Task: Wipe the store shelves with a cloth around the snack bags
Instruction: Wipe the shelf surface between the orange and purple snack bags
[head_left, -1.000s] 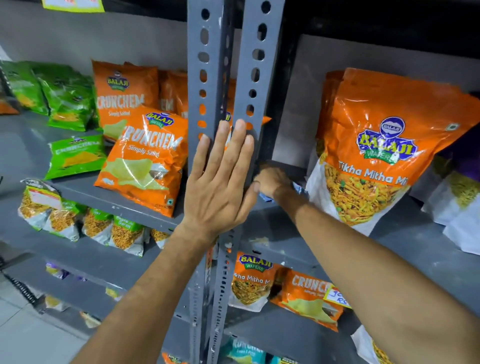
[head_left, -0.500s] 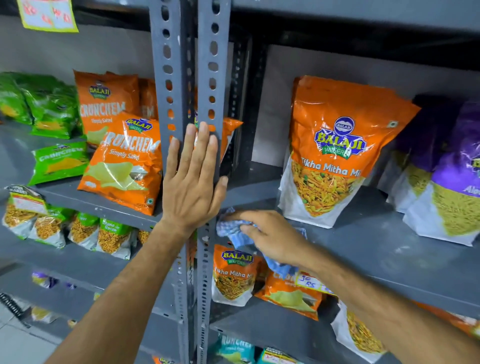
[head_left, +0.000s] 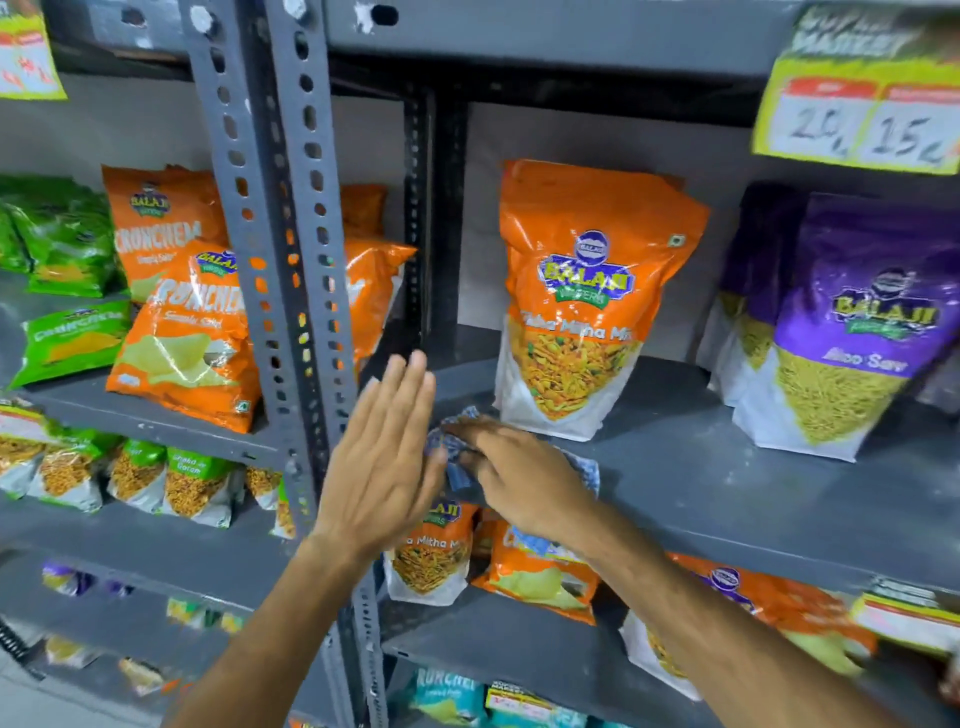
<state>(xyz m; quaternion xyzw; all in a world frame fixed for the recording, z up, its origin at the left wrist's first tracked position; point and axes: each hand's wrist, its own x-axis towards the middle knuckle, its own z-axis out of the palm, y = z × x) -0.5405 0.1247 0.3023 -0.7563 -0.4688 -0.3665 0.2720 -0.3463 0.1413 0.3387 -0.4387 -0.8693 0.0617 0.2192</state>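
Note:
My right hand (head_left: 519, 475) presses a blue-and-white cloth (head_left: 584, 470) flat on the grey shelf (head_left: 727, 493), near its front left corner. Just behind the cloth stands an orange Tikha Mitha Mix bag (head_left: 582, 301). A purple Aloo Sev bag (head_left: 852, 332) stands further right on the same shelf. My left hand (head_left: 387, 457) is held up flat with fingers together, just right of the perforated grey upright (head_left: 291, 260), holding nothing. It partly hides the cloth's left end.
Orange Crunchem bags (head_left: 187, 332) and green bags (head_left: 67, 244) fill the left bay's shelf. Small bags line the lower shelves (head_left: 171, 483). A yellow price tag (head_left: 857, 119) hangs from the shelf above at top right.
My left hand has come off the upright and drifted right and down. My right hand with the cloth moved slightly back toward the orange bag. The view shifted left.

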